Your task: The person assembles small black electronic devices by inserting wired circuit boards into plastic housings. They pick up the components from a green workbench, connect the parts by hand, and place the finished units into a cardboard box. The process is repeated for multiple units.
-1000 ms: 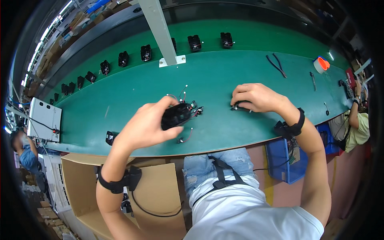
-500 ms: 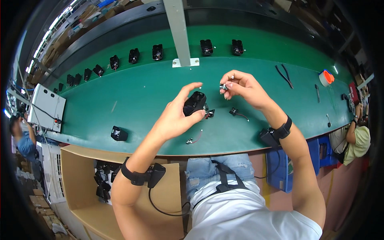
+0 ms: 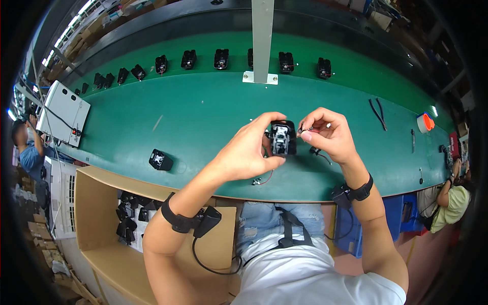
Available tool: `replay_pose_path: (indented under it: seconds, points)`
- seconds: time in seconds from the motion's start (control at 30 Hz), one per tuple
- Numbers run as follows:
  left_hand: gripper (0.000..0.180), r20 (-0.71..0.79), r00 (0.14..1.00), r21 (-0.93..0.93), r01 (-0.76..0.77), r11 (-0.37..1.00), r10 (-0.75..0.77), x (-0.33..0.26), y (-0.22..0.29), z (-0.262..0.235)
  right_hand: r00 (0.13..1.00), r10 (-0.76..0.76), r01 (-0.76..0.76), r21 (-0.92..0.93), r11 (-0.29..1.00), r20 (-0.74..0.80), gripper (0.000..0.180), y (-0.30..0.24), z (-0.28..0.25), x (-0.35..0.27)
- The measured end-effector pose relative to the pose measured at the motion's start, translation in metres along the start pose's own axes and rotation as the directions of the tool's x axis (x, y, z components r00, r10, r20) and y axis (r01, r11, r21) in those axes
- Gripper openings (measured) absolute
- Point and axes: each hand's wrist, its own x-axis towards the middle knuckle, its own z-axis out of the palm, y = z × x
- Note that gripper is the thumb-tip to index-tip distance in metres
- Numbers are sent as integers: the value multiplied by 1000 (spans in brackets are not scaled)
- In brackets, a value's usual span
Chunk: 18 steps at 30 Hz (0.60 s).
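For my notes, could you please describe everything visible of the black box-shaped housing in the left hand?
The black, box-shaped, plastic-looking housing has rounded corners and a dark rim around pale, shiny detail too fine to read, facing the camera. The bare left hand holds it over the green tabletop, thumb at its near end, a finger at its far end. The right hand is near its right side; contact is unclear.

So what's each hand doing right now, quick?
Left hand: closed around the sides of a black plastic housing.
Right hand: fingertips pinching a small red-wired part beside it.
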Motion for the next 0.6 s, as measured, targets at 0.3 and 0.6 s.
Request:
replay_pose_path:
  seconds: [0.3,0.6]
  points:
    - [84,113,993,-179,-2,984,23,4,-1,-5,988,-29,21,-53,998,-149,14,-4,-4,-9]
    - [86,61,992,-113,-99,989,106,7,-6,11,979,-43,17,-130,991,-198,14,-8,-3,-13]
